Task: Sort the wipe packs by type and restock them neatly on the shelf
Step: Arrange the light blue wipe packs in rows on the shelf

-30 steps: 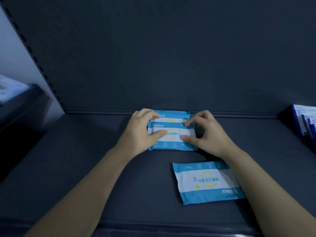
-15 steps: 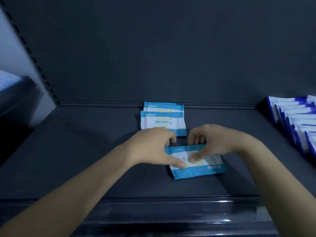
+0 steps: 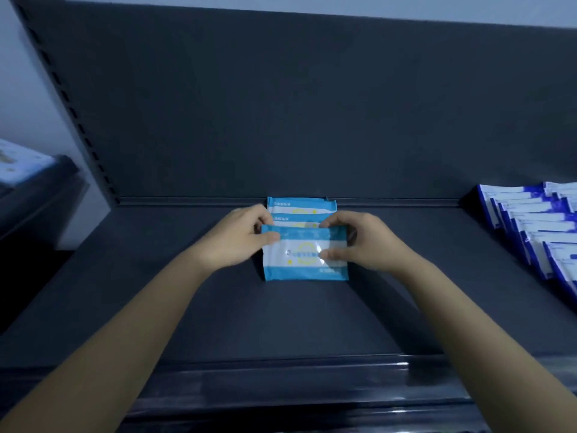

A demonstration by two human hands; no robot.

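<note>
Blue-white wipe pack (image 3: 304,270): curled fingers (image 3: 268,236) of left hand (image 3: 237,242), right hand (image 3: 365,242) pinch its ends.

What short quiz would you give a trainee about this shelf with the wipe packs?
1. True or false: the left hand and the right hand both grip the front light-blue wipe pack.
2. Choose one: the row of dark-blue wipe packs is A) at the right end of the shelf; B) at its left end; C) stacked on the held pack.
3. Fill in: behind the held pack there are ___ more light-blue packs.

Key: 1 true; 2 A; 3 two.
</note>
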